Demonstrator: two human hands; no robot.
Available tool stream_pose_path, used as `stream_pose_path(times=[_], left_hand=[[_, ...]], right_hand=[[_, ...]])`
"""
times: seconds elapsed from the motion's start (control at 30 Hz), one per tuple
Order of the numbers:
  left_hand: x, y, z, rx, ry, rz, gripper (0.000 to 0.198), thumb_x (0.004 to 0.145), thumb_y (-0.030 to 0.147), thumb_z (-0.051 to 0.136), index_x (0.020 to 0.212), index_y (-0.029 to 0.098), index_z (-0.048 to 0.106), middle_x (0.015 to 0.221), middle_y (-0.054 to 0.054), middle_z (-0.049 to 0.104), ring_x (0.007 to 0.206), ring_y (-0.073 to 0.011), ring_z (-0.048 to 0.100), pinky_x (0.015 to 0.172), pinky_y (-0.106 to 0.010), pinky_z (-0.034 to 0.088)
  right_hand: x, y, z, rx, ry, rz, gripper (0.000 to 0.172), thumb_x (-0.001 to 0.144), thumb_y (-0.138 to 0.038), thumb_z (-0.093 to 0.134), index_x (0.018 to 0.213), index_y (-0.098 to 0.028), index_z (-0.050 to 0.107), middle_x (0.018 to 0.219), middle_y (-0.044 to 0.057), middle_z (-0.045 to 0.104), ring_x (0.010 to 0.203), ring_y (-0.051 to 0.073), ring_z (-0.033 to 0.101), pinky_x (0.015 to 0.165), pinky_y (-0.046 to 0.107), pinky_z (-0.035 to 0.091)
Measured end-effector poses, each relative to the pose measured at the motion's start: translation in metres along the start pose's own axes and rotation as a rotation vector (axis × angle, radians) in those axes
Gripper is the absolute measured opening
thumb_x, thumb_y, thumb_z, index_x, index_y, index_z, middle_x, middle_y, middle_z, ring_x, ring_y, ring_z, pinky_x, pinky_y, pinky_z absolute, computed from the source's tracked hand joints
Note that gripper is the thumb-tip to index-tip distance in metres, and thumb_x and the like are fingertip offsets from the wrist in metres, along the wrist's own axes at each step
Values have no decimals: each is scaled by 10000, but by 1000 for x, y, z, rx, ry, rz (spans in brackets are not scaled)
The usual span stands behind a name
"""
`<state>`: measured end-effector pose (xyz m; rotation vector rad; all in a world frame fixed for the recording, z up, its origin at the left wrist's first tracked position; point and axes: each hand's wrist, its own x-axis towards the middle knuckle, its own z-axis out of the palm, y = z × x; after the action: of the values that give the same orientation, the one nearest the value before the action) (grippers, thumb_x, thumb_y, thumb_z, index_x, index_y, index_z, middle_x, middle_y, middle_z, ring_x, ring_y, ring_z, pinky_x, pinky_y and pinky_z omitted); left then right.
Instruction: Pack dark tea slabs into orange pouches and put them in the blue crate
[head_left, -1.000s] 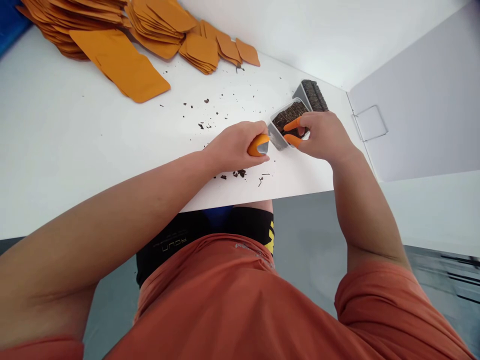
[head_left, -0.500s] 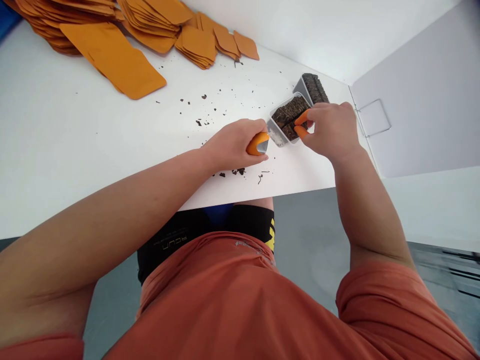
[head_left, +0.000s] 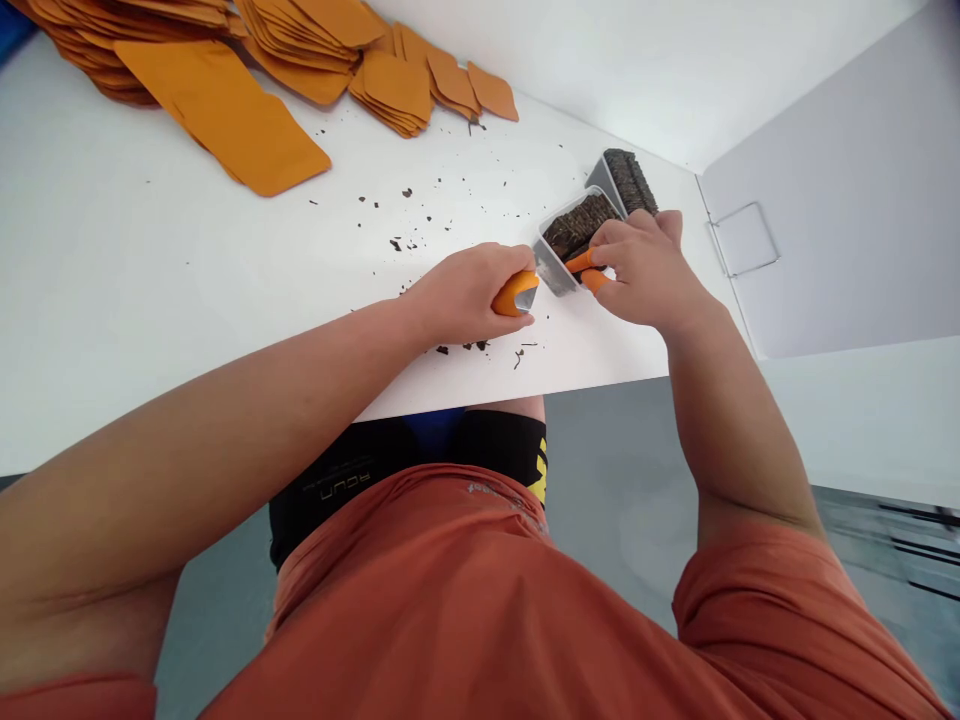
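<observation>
My left hand (head_left: 480,292) is closed around a small orange pouch (head_left: 514,294), whose silvery mouth faces right, over the table. Orange finger covers sit on the thumb and forefinger of my right hand (head_left: 645,265). Those fingertips are bent together inside a clear plastic tub (head_left: 551,262), pinching at its near right side. Dark brown flat pieces (head_left: 581,225) stand packed in rows in this tub. Right behind it is a second tub (head_left: 598,182) with similar dark pieces (head_left: 630,178), partly hidden by my right hand.
Flat orange pouches (head_left: 300,45) lie in several stacks along the back left, with a longer orange one (head_left: 225,115) in front. Dark crumbs (head_left: 405,193) are scattered over the white table (head_left: 247,250). A wire handle (head_left: 750,240) juts up at the right.
My right hand has moved slightly left and toward me, its covered fingertips now lower at the near side of the tub. The left hand keeps its hold on the orange pouch.
</observation>
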<state>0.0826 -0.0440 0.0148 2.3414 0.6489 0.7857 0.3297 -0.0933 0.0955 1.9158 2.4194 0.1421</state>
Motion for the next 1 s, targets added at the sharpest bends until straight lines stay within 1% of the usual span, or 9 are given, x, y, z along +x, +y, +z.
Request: stream_pose_path(times=[0.17, 0.3, 0.4, 0.47, 0.57, 0.67, 0.77, 0.9, 1.0], left_hand=[[-1, -1, 2, -18, 40, -2, 274, 806, 286, 788, 951, 202, 572, 909, -39, 650, 865, -231, 625, 743, -351, 447], [-1, -2, 3, -52, 101, 16, 287, 810, 278, 777, 1007, 199, 585, 1006, -60, 674, 973, -266, 642, 828, -380, 485], [-1, -2, 2, -64, 103, 35, 300, 805, 260, 778, 1026, 197, 586, 1061, -72, 684, 1045, -286, 646, 893, -399, 497], [-1, -2, 2, -67, 101, 30, 292, 801, 255, 782, 1008, 196, 584, 1052, -73, 683, 1049, -289, 648, 890, -399, 497], [-1, 1, 1, -102, 130, -16, 269, 802, 251, 785, 957, 199, 572, 964, -53, 668, 976, -267, 648, 835, -386, 487], [-1, 2, 1, -211, 162, -92, 260, 808, 240, 783, 890, 207, 538, 838, -10, 621, 825, -210, 618, 745, -358, 461], [-2, 2, 1, -342, 170, -134, 274, 813, 237, 785, 870, 213, 518, 797, 13, 595, 737, -166, 575, 687, -330, 436], [-2, 0, 1, -456, 174, -117, 284, 805, 234, 795, 915, 213, 534, 859, 3, 620, 774, -155, 568, 714, -319, 454], [-2, -2, 0, -522, 139, -98, 298, 790, 219, 801, 920, 216, 533, 831, 19, 589, 755, -142, 541, 710, -308, 453]], right_hand=[[-1, -14, 3, 4, -69, -7, 335, 922, -495, 599, 878, -235, 806, 1023, 129, 679, 1149, 426, 543, 997, 670, 345], [-4, -19, 2, 22, -8, 83, 226, 902, -428, 665, 855, -228, 762, 986, 108, 695, 1159, 419, 552, 1003, 658, 347], [-8, -17, -3, 83, 32, 199, 241, 877, -462, 739, 815, -229, 731, 984, 92, 719, 1160, 410, 569, 1027, 666, 353], [-11, -13, -5, 149, 88, 266, 250, 871, -480, 765, 808, -240, 735, 973, 85, 724, 1146, 393, 586, 1042, 661, 373], [-16, -11, -8, 226, 215, 312, 250, 879, -500, 772, 827, -256, 747, 948, 80, 712, 1063, 360, 627, 1001, 638, 437], [-21, -17, -11, 240, 358, 281, 303, 936, -576, 714, 924, -281, 781, 954, 82, 704, 994, 343, 653, 959, 632, 474], [-22, -30, -14, 230, 412, 206, 390, 991, -662, 616, 1074, -335, 813, 966, 79, 699, 1002, 341, 668, 968, 627, 482], [-18, -48, -14, 197, 375, 114, 439, 1025, -691, 525, 1135, -383, 818, 1006, 78, 697, 1050, 337, 670, 1002, 611, 467], [-14, -54, -12, 157, 260, 54, 407, 1031, -660, 518, 1099, -398, 822, 1040, 79, 704, 1075, 344, 660, 1014, 615, 437]])
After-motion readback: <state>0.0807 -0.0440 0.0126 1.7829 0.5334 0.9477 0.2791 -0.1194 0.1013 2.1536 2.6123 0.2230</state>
